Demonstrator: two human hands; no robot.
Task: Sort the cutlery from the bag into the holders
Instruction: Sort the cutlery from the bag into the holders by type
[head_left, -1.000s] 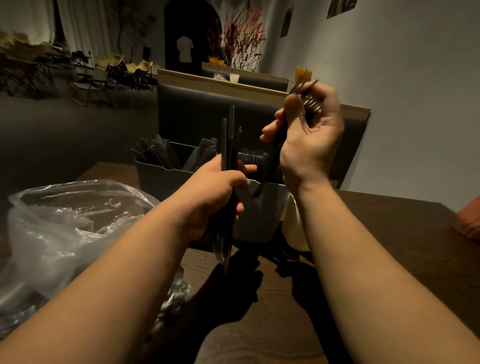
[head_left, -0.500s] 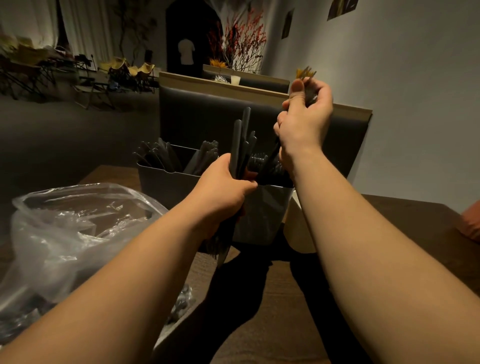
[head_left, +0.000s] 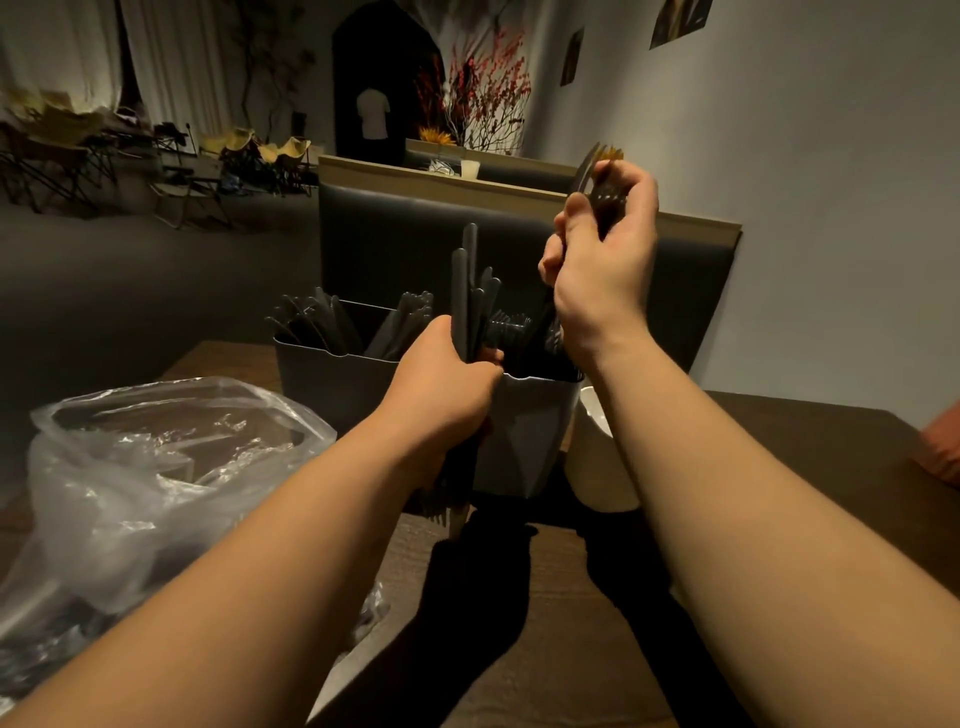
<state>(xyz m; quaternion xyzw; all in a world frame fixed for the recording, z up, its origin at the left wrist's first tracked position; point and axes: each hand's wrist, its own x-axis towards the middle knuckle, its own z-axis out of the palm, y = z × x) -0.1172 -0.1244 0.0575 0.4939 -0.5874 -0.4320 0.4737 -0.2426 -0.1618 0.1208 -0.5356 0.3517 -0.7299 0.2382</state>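
Note:
My left hand (head_left: 441, 384) grips a bundle of black cutlery (head_left: 470, 296) upright, handles up, just in front of the dark grey cutlery holder (head_left: 524, 441). Fork tips of the bundle stick out below my fist. My right hand (head_left: 602, 260) is raised above the holder's right compartment and holds black forks (head_left: 592, 171) with the tines pointing up. The holder's left compartments (head_left: 332, 374) hold knives and other black cutlery. A clear plastic bag (head_left: 156, 467) lies at the left of the table with cutlery dimly visible inside.
A white container (head_left: 597, 467) stands right of the holder, partly hidden by my right arm. The dark wooden table (head_left: 779, 467) extends right. A black booth backrest (head_left: 415, 244) rises behind the holder. An orange object (head_left: 943, 447) sits at the right edge.
My right hand has turned and lowered toward the holder's right compartment with its forks. My left hand has raised its bundle a little and moved closer to the holder.

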